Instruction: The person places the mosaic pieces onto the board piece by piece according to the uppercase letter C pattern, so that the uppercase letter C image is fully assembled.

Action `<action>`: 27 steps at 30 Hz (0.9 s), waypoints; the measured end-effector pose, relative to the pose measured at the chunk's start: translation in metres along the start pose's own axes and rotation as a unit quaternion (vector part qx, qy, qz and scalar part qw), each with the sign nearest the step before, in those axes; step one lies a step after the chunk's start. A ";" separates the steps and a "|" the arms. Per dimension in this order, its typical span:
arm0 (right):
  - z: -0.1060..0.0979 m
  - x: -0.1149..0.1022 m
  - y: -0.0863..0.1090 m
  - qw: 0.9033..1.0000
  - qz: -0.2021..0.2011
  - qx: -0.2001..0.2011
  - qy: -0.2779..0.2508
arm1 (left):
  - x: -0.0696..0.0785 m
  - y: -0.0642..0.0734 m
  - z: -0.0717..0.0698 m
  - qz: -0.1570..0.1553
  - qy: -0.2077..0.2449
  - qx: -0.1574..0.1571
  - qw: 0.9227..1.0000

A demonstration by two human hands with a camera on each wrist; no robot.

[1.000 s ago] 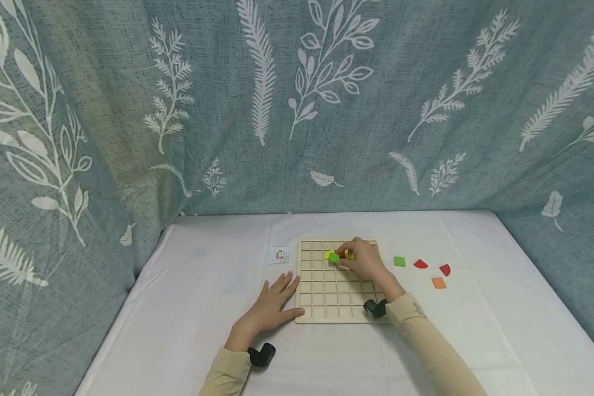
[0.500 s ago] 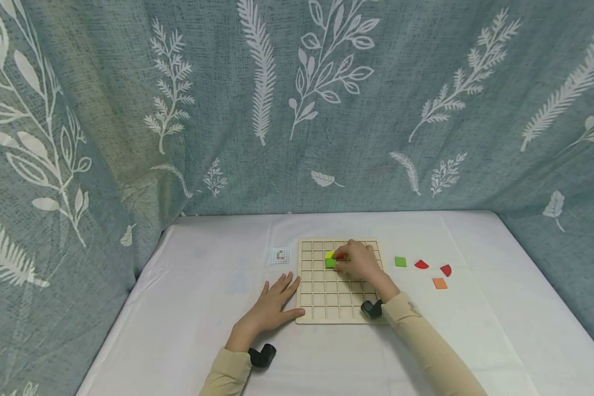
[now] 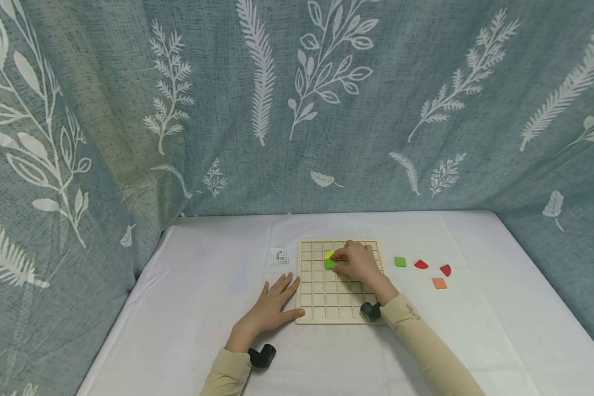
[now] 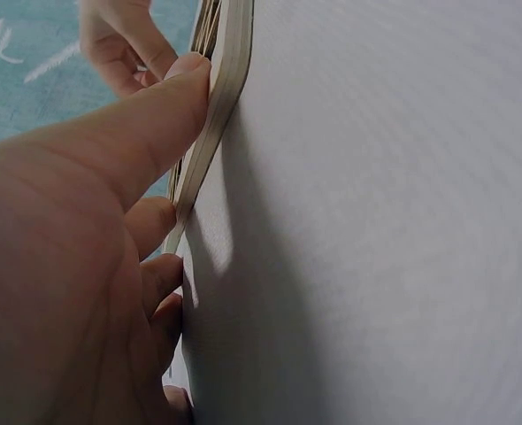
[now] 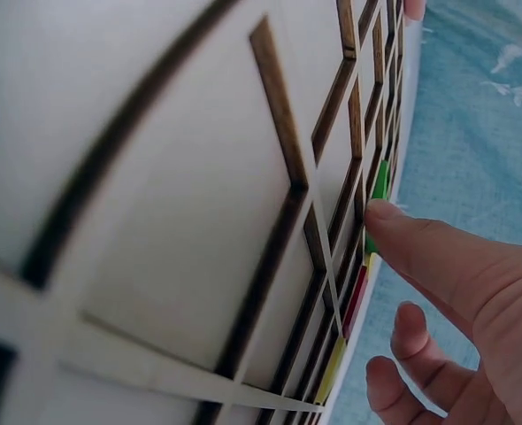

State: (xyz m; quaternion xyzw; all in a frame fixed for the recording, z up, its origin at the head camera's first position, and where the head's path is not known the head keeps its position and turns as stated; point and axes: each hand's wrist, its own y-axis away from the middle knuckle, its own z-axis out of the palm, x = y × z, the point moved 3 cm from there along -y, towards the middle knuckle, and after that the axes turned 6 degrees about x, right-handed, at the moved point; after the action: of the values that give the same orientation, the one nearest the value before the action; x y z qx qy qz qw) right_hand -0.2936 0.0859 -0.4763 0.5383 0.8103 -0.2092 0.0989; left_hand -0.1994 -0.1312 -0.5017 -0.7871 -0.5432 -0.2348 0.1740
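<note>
A wooden grid board (image 3: 318,300) with raised square cells lies on the white table. My right hand (image 3: 360,264) is over its upper middle, thumb and index finger at a green square tile (image 3: 329,264). In the right wrist view the thumb presses the green tile (image 5: 379,186) at a cell, with a dark red piece (image 5: 356,299) and a yellow piece (image 5: 331,372) close by. A yellow piece (image 3: 329,254) also shows just above the green one. My left hand (image 3: 269,307) lies spread at the board's left edge, its thumb (image 4: 168,111) resting on the rim.
Right of the board lie a loose green square (image 3: 400,262), two red quarter-round pieces (image 3: 421,264) and an orange square (image 3: 439,283). A small card with a printed grid (image 3: 279,256) sits left of the board. A patterned blue-green curtain (image 3: 287,181) hangs behind the table.
My right hand has lowered the green tile slightly left and toward me, from above the board down to a cell below the yellow piece. The left hand has stayed still.
</note>
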 end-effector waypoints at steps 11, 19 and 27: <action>0.000 0.002 0.002 1.000 0.007 -0.008 -0.022 | 0.000 -0.002 0.001 -0.002 -0.002 0.004 1.000; -0.006 0.009 0.005 0.998 0.026 -0.011 -0.053 | 0.002 -0.001 -0.001 0.000 0.007 0.004 1.000; -0.019 0.019 0.012 0.997 0.031 -0.005 -0.072 | 0.003 -0.001 -0.001 0.002 0.007 0.006 1.000</action>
State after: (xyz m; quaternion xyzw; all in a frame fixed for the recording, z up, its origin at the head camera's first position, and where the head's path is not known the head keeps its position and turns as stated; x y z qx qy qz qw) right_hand -0.2888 0.1138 -0.4698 0.5466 0.7849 -0.2399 0.1661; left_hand -0.1999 -0.1289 -0.4989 -0.7855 -0.5418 -0.2369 0.1825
